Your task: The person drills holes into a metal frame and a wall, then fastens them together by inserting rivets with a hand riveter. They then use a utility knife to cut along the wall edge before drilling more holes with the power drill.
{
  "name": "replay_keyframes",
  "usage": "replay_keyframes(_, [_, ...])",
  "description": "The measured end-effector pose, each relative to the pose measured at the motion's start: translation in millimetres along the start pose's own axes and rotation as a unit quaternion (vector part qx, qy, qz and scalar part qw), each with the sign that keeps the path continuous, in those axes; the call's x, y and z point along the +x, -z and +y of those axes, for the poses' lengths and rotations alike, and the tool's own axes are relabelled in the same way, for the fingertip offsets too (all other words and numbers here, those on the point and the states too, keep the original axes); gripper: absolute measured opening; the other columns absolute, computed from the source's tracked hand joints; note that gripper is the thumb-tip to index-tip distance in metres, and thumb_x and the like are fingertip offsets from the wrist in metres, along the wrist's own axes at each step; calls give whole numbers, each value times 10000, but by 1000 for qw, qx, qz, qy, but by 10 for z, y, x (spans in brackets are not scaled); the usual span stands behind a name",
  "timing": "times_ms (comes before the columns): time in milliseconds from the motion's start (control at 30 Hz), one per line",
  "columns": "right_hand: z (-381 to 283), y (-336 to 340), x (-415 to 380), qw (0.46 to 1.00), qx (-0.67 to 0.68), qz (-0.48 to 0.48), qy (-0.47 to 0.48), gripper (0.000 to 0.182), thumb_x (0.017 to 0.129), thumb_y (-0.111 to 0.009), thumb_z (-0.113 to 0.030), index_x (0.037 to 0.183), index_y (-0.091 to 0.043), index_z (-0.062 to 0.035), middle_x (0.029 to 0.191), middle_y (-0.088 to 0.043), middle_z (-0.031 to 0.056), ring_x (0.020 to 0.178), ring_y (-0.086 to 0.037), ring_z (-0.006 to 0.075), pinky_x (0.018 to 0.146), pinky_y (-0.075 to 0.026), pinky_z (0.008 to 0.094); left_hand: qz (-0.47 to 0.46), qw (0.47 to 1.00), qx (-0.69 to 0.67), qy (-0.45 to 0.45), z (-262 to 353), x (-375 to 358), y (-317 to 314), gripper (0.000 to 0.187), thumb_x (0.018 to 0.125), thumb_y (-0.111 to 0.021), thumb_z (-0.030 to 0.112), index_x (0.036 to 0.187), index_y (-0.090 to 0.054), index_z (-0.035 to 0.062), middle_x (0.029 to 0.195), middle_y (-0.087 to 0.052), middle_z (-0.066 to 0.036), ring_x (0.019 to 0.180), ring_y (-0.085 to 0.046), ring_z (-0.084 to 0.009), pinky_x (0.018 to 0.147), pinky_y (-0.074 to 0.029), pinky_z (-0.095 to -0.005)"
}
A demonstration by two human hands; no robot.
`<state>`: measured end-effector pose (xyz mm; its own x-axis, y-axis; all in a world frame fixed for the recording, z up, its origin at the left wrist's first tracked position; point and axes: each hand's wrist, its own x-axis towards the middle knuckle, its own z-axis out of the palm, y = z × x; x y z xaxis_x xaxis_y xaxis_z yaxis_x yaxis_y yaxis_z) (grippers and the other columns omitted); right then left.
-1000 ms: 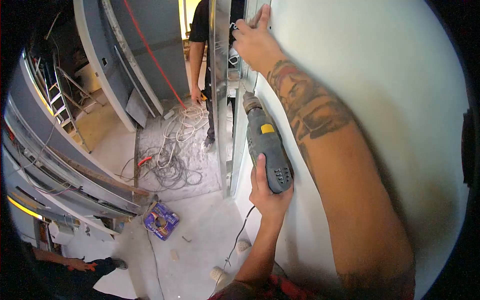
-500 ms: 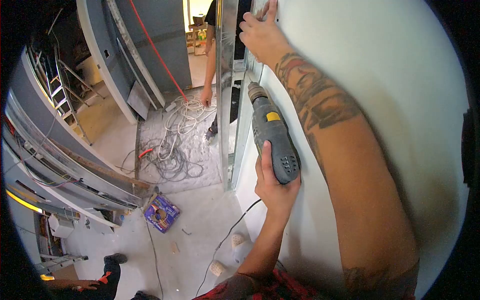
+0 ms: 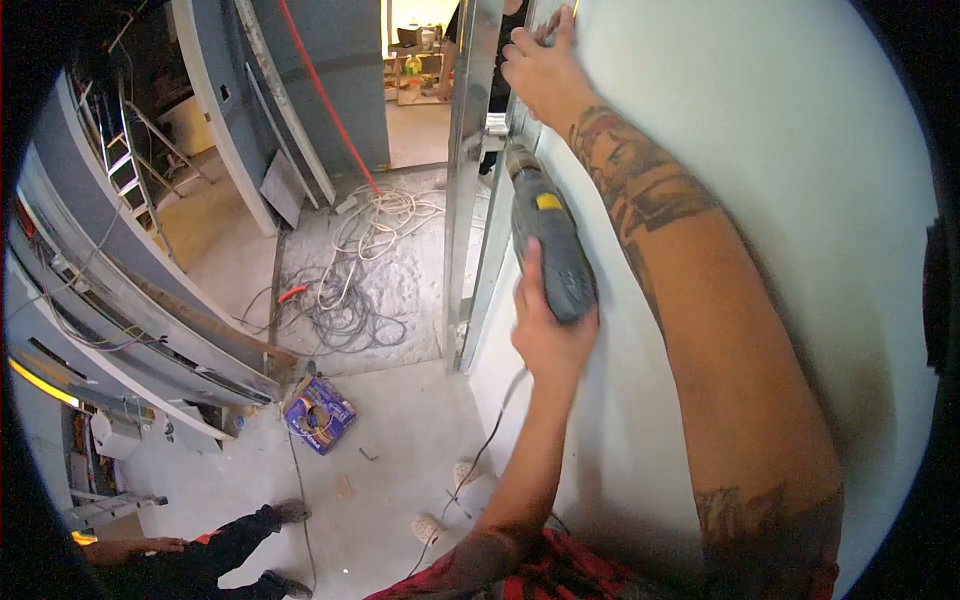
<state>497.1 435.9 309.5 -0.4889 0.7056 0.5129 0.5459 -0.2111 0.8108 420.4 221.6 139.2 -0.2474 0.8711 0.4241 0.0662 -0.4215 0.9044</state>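
My left hand (image 3: 556, 325) is wrapped round the rear grip of a dark power drill (image 3: 552, 240) with a yellow patch, one finger stretched along its side. The drill's chuck points up towards the metal framing (image 3: 472, 200) beside the white panel (image 3: 760, 130); its tip is hard to make out. Higher up, my right hand (image 3: 545, 70) rests at the panel's upper left edge, its fingers spread and bent, with the fingertips partly hidden. The tattooed right forearm crosses in front of the panel.
Coiled cables (image 3: 360, 270) lie on the floor left of the framing. A purple box (image 3: 320, 415) stands nearer. The drill's cord (image 3: 493, 432) hangs down past light clogs. One person's legs (image 3: 235, 545) show lower left; another person is partly visible behind the framing. A ladder (image 3: 125, 165) stands far left.
The drill and my left hand have moved slightly up. The co-worker's arm over the cables has withdrawn behind the framing. The lower left person's leg has shifted right. The view has turned slightly.
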Motion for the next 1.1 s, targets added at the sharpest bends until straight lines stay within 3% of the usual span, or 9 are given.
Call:
replay_keyframes(67, [26,67,-30,999,-29,-37,17,217,849,-620,-209,1032,-736,-208,1067,-627,-52,1260,-426,183,1014,-212,819,-22,998,-24,45,2,54,-20,866,688,-793,71,1457,-396,97,1319,-566,-213,1078,-651,-307,880,-529,-360])
replay_keyframes(333, [12,37,-16,999,-18,-23,28,241,875,-564,-231,1045,-725,-173,1102,-607,-35,1246,-438,202,997,-248,817,-75,996,57,-3,-133,-13,122,964,663,-815,133,1498,-339,213,1115,-604,-197,919,-674,-367,774,-565,-406])
replay_keyframes(533, [-15,-26,8,999,-39,15,14,235,881,-548,-223,1036,-716,-168,1105,-587,28,1259,-437,226,1005,-216,834,-130,987,99,5,-126,-163,369,998,637,-816,103,1499,-333,245,1170,-557,-224,930,-663,-396,775,-567,-439])
replay_keyframes(667, [45,-34,-56,999,9,-5,39,229,887,-540,-200,1041,-699,-145,1112,-589,22,1323,-404,209,1035,-202,811,-131,989,-59,40,-381,-481,712,938,674,-793,42,1490,-348,165,1237,-566,-190,1044,-635,-297,893,-519,-374])
replay_keyframes(800, [-58,115,-149,998,-9,-49,24,327,917,-516,-223,1212,-614,-123,1391,-483,33,1441,-251,208,1131,-213,656,-130,972,-151,126,-293,-584,1431,850,714,-760,11,1464,-368,95,1302,-555,-163,1106,-586,-213,960,-459,-328])
replay_keyframes(900, [-191,100,-215,992,36,7,-120,576,899,-558,-220,1440,-423,-77,1586,-218,136,1473,-187,280,1161,-252,447,-94,978,-132,127,-414,-728,1956,854,698,-751,-28,1460,-377,73,1259,-576,-146,1138,-573,-221,1011,-430,-340])
replay_keyframes(933, [-247,230,-323,992,35,8,-124,576,899,-558,-220,1440,-423,-77,1586,-218,136,1473,-187,280,1161,-252,447,-96,979,-132,124,-432,-767,2139,854,698,-751,-28,1460,-377,73,1259,-576,-146,1138,-573,-221,1011,-430,-340])
replay_keyframes(1033, [-605,857,-677,873,367,-17,-321,599,832,-672,-268,1364,-500,-53,1523,-323,202,1406,-309,353,1117,-312,468,-41,972,-143,183,-413,-789,2596,846,688,-749,-36,1448,-390,63,1280,-569,-157,1178,-556,-234,1028,-417,-342])
replay_keyframes(1100, [-1025,1237,-994,736,581,-105,-332,473,835,-695,-348,1183,-627,-35,1387,-486,254,1263,-487,367,1011,-414,452,-7,964,-151,218,-321,-860,2918,822,682,-752,-20,1429,-419,68,1315,-562,-161,1224,-537,-239,1054,-399,-350])
